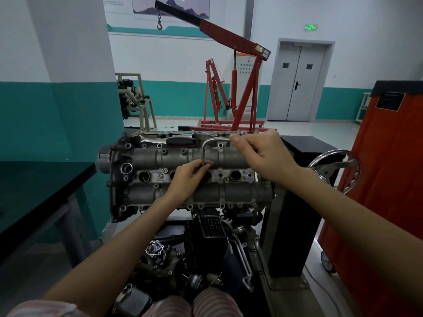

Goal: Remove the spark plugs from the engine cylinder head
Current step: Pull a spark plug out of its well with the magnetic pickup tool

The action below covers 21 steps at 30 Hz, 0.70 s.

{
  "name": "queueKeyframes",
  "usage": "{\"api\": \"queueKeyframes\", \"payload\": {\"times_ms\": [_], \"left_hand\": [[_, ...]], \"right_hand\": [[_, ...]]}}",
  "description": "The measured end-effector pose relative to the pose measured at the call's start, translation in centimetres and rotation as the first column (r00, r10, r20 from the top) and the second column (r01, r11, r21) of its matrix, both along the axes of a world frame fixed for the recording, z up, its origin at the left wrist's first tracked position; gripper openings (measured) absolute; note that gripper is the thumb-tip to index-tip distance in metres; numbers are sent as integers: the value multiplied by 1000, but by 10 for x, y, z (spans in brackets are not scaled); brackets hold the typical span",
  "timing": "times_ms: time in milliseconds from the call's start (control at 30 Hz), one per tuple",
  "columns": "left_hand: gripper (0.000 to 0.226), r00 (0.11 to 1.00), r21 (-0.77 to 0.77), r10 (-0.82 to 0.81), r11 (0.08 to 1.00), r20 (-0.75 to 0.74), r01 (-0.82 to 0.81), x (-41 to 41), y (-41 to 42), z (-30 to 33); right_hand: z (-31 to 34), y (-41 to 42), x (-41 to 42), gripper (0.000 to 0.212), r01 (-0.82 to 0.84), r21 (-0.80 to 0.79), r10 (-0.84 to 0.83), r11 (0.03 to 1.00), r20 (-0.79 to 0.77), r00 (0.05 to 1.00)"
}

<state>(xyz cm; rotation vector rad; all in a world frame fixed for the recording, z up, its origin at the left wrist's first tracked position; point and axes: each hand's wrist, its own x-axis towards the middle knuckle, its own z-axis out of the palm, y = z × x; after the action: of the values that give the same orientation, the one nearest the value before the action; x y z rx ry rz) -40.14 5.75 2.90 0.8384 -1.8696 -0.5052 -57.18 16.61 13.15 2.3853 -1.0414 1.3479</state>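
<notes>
Grey cast aluminium makes the cylinder head [190, 179], which sits on a stand in front of the person, with four round spark plug wells in a row along its middle; whether plugs remain inside the wells cannot be seen from above. A flexible metal pick-up tool [207, 145] bends in an arc over the head; the right hand [263, 154] is closed around its upper end, near the far edge of the head, and the left hand [190, 177] pinches its lower end with thumb and fingertips just above the third well [207, 177] from the left. A ratchet wrench [167, 140] with a black grip lies along the far edge of the head, not in use.

The step in hand seems to be lowering the tip into this well to lift out a loosened plug; to do it well, I think the left hand should keep the tip centred and straight over the hole; the right hand should feed the shaft slowly, without twisting; then the pull should go straight up, so the plug does not scrape the wall or drop back.

Small stamped marks beside the second well are too small to read; a green exit sign [310, 27] glows above the double door, its letters also unclear.
</notes>
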Motion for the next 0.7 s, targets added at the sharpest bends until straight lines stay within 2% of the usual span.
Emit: {"api": "queueKeyframes", "payload": {"times_ms": [367,533,700], "left_hand": [[23,998,24,36,999,56,-38,4,-6,-7],[20,999,4,38,999,34,-38,5,-6,-5],[20,992,39,87,995,96,-91,6,-10,-13]], "right_hand": [[14,9,-1,52,99,-96,-98,990,12,995],[20,13,4,43,73,-144,-72,987,9,997],[31,11,6,57,111,-126,-104,986,61,993]]}}
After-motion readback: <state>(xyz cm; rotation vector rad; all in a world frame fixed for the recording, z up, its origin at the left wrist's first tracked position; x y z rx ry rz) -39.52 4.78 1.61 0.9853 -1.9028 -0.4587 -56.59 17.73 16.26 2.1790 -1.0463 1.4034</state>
